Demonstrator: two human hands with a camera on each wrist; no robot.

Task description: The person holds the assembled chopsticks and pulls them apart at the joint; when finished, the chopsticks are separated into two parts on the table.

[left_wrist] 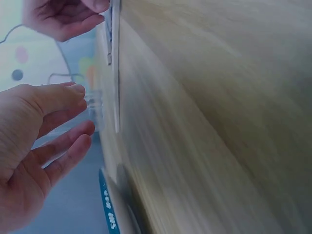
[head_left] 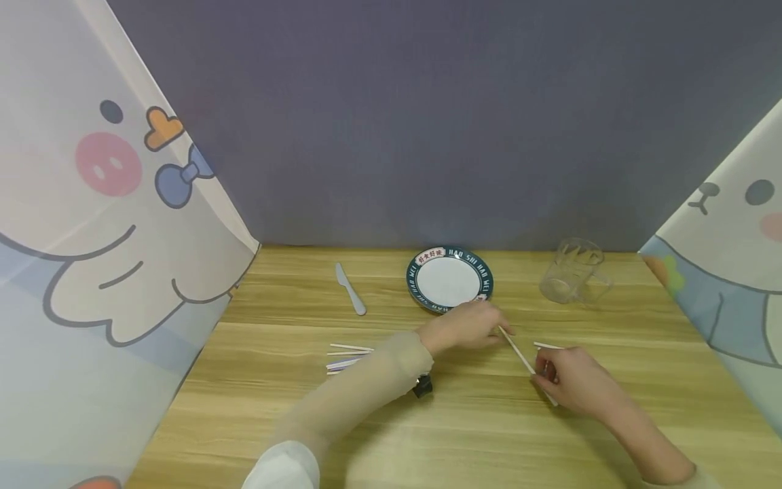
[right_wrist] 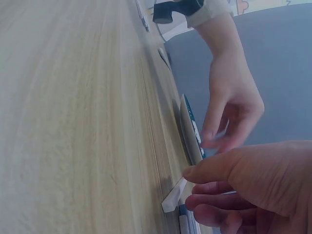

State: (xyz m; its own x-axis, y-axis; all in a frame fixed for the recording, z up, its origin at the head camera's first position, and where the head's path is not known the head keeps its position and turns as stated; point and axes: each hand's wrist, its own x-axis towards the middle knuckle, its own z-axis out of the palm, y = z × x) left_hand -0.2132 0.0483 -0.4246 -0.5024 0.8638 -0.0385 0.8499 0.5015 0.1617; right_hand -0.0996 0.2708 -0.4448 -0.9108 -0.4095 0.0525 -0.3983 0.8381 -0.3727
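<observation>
A thin white stick (head_left: 516,350) lies slanted on the table between the two hands. Just off its far end hovers my left hand (head_left: 473,324), beside the plate; in the left wrist view its fingers (left_wrist: 68,151) are loosely bent, with nothing between them. My right hand (head_left: 577,382) is low over the near part of the same stick. In the right wrist view its thumb tip meets the stick (right_wrist: 173,199), while the other fingers are bent with a gap to the thumb. Another short white stick (head_left: 548,345) shows beyond that hand, which partly hides more white and blue sticks (right_wrist: 187,222).
A white plate with a dark green lettered rim (head_left: 415,290) is at the back middle. To its left lies a pale knife (head_left: 351,288); a clear mug (head_left: 559,278) stands at the back right. Several white and purple sticks (head_left: 345,360) lie partly behind the left forearm.
</observation>
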